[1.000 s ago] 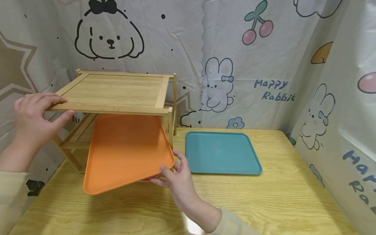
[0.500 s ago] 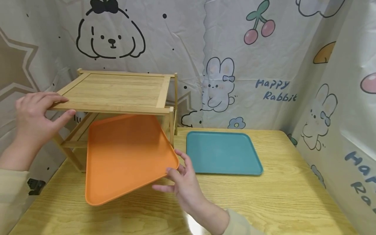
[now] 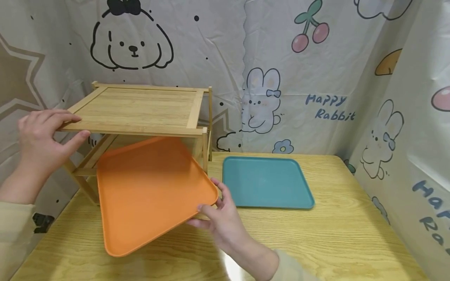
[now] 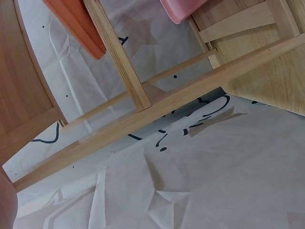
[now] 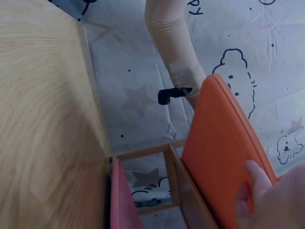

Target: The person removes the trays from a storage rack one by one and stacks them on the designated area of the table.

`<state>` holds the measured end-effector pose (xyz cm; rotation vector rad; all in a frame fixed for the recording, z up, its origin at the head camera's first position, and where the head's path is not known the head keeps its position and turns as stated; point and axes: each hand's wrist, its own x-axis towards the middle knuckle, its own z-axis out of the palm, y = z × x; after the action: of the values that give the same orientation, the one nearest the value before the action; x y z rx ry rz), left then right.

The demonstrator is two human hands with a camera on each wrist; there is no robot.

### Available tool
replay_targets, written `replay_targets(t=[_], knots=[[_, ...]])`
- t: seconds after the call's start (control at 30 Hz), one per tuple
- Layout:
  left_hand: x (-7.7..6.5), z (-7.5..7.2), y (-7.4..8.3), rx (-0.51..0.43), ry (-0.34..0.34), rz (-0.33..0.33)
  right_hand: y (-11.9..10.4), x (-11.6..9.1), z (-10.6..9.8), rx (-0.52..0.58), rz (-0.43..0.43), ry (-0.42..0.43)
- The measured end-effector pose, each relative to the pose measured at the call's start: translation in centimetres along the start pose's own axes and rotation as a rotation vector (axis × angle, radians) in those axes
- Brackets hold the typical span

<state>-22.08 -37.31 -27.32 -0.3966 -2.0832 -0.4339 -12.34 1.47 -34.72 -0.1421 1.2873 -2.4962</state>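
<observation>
Slid farther toward six o'clock, the orange tray, right hand pinching its three-o'clock corner, seems partly drawn from the rack the left hand grips at ten o'clock, with the teal tray out at three and the pink tray apparently left low inside.

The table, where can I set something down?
Bare table lies in front and right of the teal tray. The rack is bare on top beside the left hand. Its front is crowded: the orange tray juts out, held by the right hand.
</observation>
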Motion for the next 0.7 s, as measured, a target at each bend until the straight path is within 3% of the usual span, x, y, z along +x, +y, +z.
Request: replay_targets(t=[0.7], knots=[[0.1,-0.2,0.2,-0.005,-0.012,-0.002,-3.9,-0.2,-3.9,-0.134,0.043,-0.083]])
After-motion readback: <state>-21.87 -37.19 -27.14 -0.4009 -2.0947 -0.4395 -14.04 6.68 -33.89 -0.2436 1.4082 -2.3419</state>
